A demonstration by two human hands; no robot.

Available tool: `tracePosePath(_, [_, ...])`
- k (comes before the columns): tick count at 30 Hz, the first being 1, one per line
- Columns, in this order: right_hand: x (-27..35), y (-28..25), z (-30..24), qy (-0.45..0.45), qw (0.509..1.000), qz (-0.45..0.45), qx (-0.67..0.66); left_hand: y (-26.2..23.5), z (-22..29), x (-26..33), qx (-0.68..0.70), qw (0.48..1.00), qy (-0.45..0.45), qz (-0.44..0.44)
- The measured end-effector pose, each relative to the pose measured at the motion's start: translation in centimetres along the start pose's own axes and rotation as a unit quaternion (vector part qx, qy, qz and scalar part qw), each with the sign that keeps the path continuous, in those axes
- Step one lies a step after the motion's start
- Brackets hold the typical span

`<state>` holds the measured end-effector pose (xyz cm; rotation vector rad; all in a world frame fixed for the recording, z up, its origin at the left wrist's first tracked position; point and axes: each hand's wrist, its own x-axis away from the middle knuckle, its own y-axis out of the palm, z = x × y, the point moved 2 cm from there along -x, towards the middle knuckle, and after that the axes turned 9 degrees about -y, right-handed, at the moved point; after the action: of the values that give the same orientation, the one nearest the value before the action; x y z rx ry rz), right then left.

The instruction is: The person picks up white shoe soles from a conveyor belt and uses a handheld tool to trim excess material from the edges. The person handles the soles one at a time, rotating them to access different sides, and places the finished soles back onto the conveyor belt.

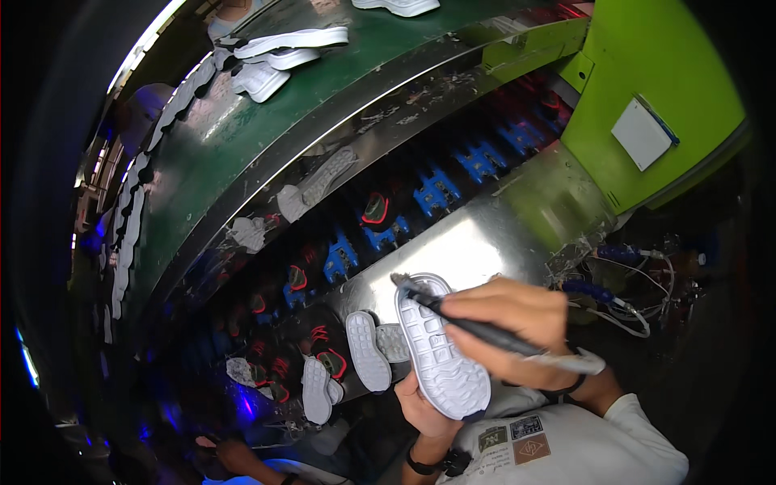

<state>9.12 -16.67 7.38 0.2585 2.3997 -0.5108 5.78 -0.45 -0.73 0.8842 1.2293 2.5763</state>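
Green conveyor belt point(323, 89) curves across the background, and nearer, a row of blue fixtures point(436, 192) runs along the far edge of a shiny metal worktop point(461, 250). At the right end of the worktop stands a lime-green machine housing point(687, 65), with a white notepad point(643, 133) on its face.

The white sole point(440, 347) is held up over the near edge of the worktop, its gridded face toward the person. The left hand point(424, 408) is closed around its lower end from the left side, a grip that seems meant to steady it while leaving most of that face and the upper rim uncovered. The right hand point(513, 319) is wrapped around a black-handled brush point(485, 334), whose bristles sit at the sole's upper rim; whether they touch it I cannot tell.

Toward the worktop's left end, along the near edge, lie a pale sole point(368, 352) overlapping another point(394, 343) and black-and-red shoe uppers point(330, 361), probably placed there to be within easy reach.
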Motion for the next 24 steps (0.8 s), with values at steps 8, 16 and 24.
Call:
tracePosePath(8, [2.1,-0.7,-1.4,-0.002,0.999,0.008,-0.043,1.6,0.2,0.3,0.016,0.992,-0.020,0.122])
tracePosePath(16, [4.2,-3.8,-2.9,0.056,0.982,-0.047,-0.175,6.2,0.8,-2.8,0.121,0.971,-0.058,-0.196])
tracePosePath(24, [1.3,-8.7,-4.4,0.000,0.990,-0.139,0.002,9.5,3.4,-2.1,-0.047,0.964,-0.187,-0.185])
